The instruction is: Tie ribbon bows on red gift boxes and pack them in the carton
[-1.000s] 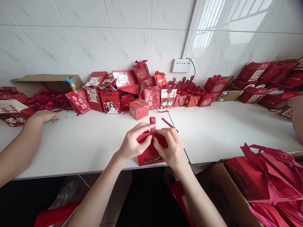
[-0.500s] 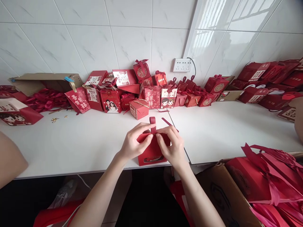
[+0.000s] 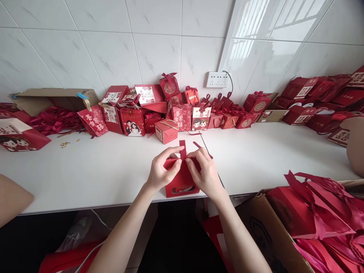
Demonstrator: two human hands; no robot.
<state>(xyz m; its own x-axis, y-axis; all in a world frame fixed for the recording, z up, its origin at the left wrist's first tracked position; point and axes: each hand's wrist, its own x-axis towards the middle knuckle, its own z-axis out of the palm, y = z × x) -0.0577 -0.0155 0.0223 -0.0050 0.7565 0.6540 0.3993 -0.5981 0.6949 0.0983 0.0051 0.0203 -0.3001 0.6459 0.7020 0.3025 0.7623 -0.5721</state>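
Observation:
A red gift box [image 3: 182, 177] with an oblong window low on its near face stands at the front edge of the table. From its top a dark red ribbon strap [image 3: 182, 148] sticks up. My left hand [image 3: 162, 170] pinches the box's top edge on the left of the strap, its index finger lying against the strap. On the other side my right hand [image 3: 207, 172] has thumb and index finger closed at the foot of the strap. The fingers hide just where the strap meets the box. Behind my right hand lies a loose strip of dark red ribbon [image 3: 196, 144].
Several red gift boxes [image 3: 132, 121] line the white tiled wall, with a power strip [image 3: 217, 79] above them. A carton of ribbons [image 3: 54, 99] stands at left, small gold pieces [image 3: 65, 144] before it. An open carton [image 3: 267, 223] of red boxes is at lower right. Other people's arms [image 3: 355, 146] show at both sides.
The strap's rounded loop top now looks like a flat, upright strip. My hands stay at the box's top edge, the right fingers slightly more closed in. The view has shifted slightly.

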